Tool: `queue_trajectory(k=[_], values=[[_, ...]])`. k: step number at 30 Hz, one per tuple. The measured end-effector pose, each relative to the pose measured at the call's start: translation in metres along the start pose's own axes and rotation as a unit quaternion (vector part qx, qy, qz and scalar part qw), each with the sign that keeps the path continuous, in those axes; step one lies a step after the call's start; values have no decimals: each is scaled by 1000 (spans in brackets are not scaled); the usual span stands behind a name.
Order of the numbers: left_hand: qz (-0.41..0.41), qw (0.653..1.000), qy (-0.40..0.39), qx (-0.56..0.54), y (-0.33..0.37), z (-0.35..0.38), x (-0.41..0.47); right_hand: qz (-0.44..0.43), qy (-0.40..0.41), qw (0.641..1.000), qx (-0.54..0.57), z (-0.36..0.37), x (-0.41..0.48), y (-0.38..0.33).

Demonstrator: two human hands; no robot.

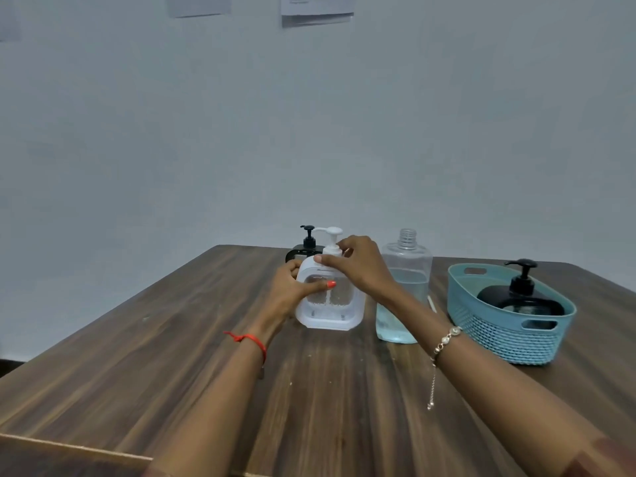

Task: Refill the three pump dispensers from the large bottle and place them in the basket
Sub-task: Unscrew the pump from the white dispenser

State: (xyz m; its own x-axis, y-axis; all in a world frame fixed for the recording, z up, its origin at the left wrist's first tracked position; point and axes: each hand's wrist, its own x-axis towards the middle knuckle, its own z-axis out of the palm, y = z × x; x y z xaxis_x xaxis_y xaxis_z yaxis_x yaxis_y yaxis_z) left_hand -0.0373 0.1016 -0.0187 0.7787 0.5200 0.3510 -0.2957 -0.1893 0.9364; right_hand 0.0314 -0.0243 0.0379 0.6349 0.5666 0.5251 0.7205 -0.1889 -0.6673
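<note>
Three pump dispensers on show, and only one sits in the teal basket: a black dispenser, upright, at the right of the worktop; a second black dispenser stands at the back, half hidden; the white dispenser stands mid-worktop between both hands. Left hand wraps the squat body from its left side, thumb laid across the front face, fingers curled round behind; right hand comes over the top, fingertips pinching the white collar at the foot of the pump, thumb stretched along the shoulder; whether that collar is going on or coming off, I can't tell.

It's a rounded-square block of stiff, translucent plastic, smooth-faced, likely slick if any liquid has run down it; a line of bubbles shows low inside, so I'd judge it light and ready to skid or tip under a twist; clamping the broad flanks looks right, and the thin pump neck and spout are poor places to lift by.

Just to its right stands the large bottle: clear, flat-shouldered, threaded neck uncapped, pale blue liquid well over halfway up; heavier, I'd say, with thin walls that may flex; best held low round the waist, both hands when tipping. The basket is moulded plastic in a woven pattern, with slot handles; it looks rigid enough.
</note>
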Motion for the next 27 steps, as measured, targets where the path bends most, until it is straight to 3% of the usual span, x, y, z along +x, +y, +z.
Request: queue_trajectory(k=[5,9,12,16,18,22,27], values=[[13,999,-40,-17,5,4,-2,-16,-15,999,31,-17,-5,-6],[9,996,-82,-43,11,-1,-4,-36,-94,990,94,-32,-2,-5],[6,991,-112,-65,16,-2,-5,-25,-196,964,178,-46,6,0],[10,992,-112,-49,23,4,-7,3,-287,903,319,-58,15,8],[12,995,-90,-40,26,7,-7,9,-258,913,316,-56,16,9],[11,999,-38,-36,30,12,-6,10,-98,984,151,-49,14,2],[10,999,4,-31,29,14,-4,11,-74,988,137,-51,14,-1]])
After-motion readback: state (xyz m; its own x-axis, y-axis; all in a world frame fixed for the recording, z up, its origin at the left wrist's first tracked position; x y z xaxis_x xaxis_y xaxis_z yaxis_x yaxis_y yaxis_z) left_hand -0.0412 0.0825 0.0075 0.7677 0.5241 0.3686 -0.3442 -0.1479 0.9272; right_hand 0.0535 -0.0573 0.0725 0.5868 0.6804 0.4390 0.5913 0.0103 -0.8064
